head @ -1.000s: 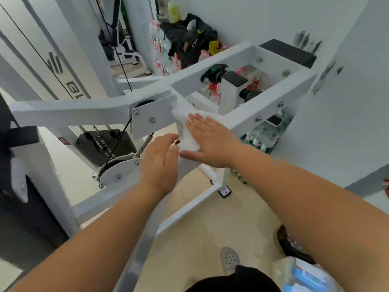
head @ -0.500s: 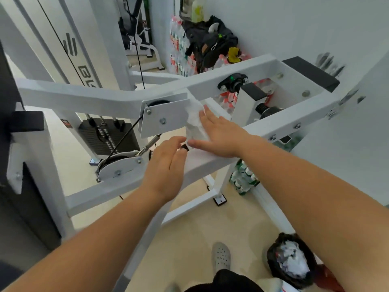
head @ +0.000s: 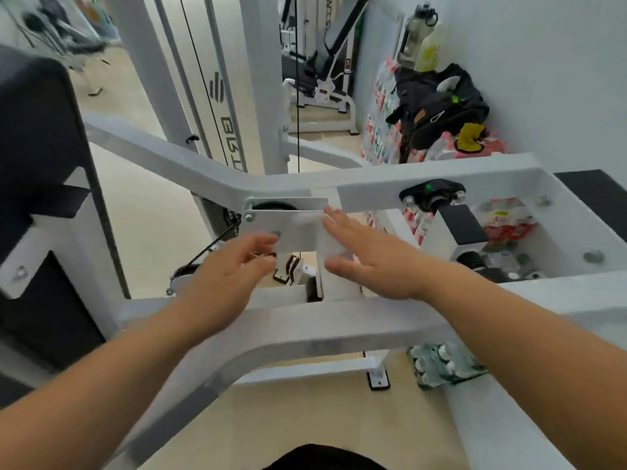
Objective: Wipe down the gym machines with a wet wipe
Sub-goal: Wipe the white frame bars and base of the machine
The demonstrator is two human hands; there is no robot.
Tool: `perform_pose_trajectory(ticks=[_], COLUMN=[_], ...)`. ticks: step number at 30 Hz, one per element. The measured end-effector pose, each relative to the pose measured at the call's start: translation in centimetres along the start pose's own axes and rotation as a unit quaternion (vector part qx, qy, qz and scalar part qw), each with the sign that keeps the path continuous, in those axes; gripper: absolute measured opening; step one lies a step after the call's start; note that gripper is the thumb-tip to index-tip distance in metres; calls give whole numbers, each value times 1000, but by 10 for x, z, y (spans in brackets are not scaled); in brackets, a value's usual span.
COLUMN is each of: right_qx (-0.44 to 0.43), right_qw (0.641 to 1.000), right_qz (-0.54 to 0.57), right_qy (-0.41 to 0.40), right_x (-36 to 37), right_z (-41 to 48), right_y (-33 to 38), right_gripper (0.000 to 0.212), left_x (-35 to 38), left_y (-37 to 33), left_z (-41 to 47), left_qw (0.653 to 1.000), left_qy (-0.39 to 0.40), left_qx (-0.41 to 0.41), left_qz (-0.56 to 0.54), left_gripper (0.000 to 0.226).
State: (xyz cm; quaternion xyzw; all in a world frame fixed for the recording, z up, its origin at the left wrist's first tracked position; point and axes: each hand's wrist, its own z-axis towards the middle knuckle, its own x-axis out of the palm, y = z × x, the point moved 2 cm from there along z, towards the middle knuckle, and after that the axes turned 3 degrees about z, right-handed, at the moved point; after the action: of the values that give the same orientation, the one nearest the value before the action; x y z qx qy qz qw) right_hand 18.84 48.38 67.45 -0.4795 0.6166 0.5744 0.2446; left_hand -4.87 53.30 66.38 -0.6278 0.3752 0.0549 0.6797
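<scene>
1. Head view. The big change from a moment back: both hands have come off the slanted bar point(head: 339, 323) and moved up to the pulley plate point(head: 288, 220) on the gym machine point(head: 210, 174).
2. The right hand point(head: 373, 259) lies flat, fingers straight and close together, with the tips at the plate's right edge. It isn't gripping anything, just pressing.
3. I think the wet wipe point(head: 334, 245) is the pale sheet under and just below those right fingers, hanging past the plate's lower corner. It's white on white with motion blur, so I can't swear to its edges.
4. The left hand point(head: 230, 276) sits just beside it, fingers loosely bent, tips near the plate's bottom edge. It's got nothing in it that I can see. I can't tell whether it actually touches the plate.
5. My read: that stretch of bar is done and the wiping has shifted to the plate and the joint around it. There's plenty of frame left, so we're mid-task.
6. Watch-out: the bolt heads and the black pulley point(head: 274, 205) behind the plate look like they could snag the wipe.
</scene>
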Motion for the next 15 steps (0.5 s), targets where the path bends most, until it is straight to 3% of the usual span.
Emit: perform_pose_trajectory(ticks=[3, 7, 10, 13, 14, 15], right_qx=[-15, 4, 10, 1, 11, 29], right_qw=[991, 987, 992, 996, 995, 995], right_qz=[72, -8, -31, -86, -90, -81], right_qy=[-116, -158, -122, 2, 35, 48], right_x=[-34, -66, -64, -42, -36, -34], right_z=[29, 79, 111, 127, 129, 129], right_y=[-15, -20, -24, -36, -39, -40], right_gripper=[91, 96, 104, 130, 124, 103], left_x=[-7, -13, -19, -23, -24, -23], left_y=[-22, -26, -23, -17, -12, -7], left_z=[20, 47, 66, 88, 98, 106], left_qw=[995, 987, 982, 978, 980, 982], left_qy=[-87, -128, -126, -105, -80, -48], left_qx=[16, 10, 15, 32, 34, 34], left_qz=[35, 93, 137, 179, 181, 181], left_gripper=[26, 39, 43, 48, 51, 54])
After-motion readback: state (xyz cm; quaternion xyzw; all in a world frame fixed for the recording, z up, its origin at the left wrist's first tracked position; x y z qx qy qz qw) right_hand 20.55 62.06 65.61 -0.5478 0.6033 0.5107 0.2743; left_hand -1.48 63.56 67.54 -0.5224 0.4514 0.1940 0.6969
